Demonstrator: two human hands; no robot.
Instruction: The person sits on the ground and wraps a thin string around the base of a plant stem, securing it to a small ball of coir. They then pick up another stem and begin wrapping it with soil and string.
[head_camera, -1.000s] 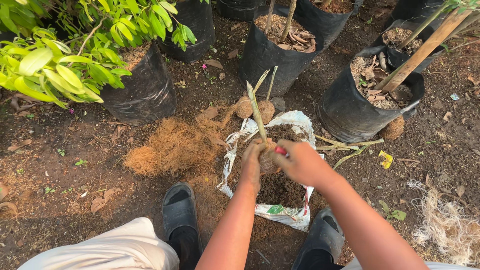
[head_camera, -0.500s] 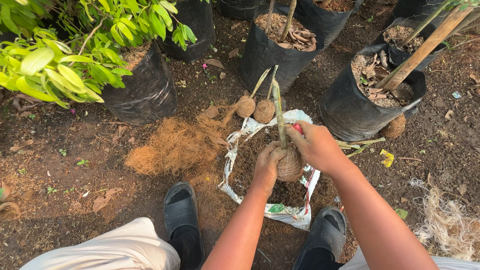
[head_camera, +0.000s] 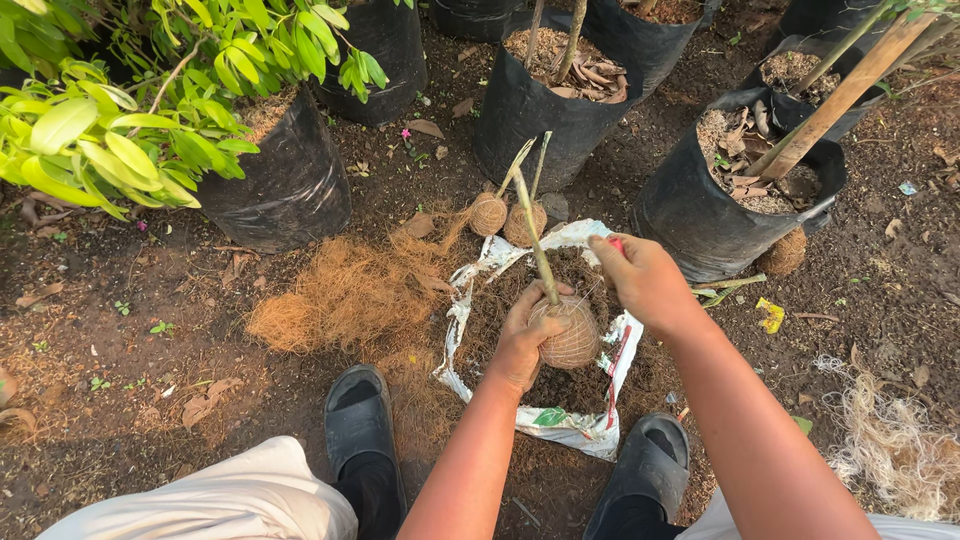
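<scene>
My left hand (head_camera: 525, 335) grips a round root ball wrapped in brown coconut fibre (head_camera: 570, 335), from which a thin bare stem (head_camera: 533, 240) sticks up. It hovers over a white sack of dark soil (head_camera: 480, 275) opened on the ground between my feet. My right hand (head_camera: 645, 280) is raised just right of the stem, fingers pinched on a thin red string (head_camera: 615, 362) that trails down past the ball to the sack's edge. Two more wrapped root balls with stems (head_camera: 505, 215) lie behind the sack.
A heap of loose coconut fibre (head_camera: 340, 295) lies left of the sack. Black grow bags with plants (head_camera: 285, 180) (head_camera: 555, 100) (head_camera: 715, 200) ring the far side. My black shoes (head_camera: 358, 425) (head_camera: 640, 470) flank the sack; pale fibre (head_camera: 895, 440) lies at right.
The wrapped ball has been lifted and tilted, its stem swinging from left-leaning to more upright. My right hand has moved up and right away from the ball, drawing the red string.
</scene>
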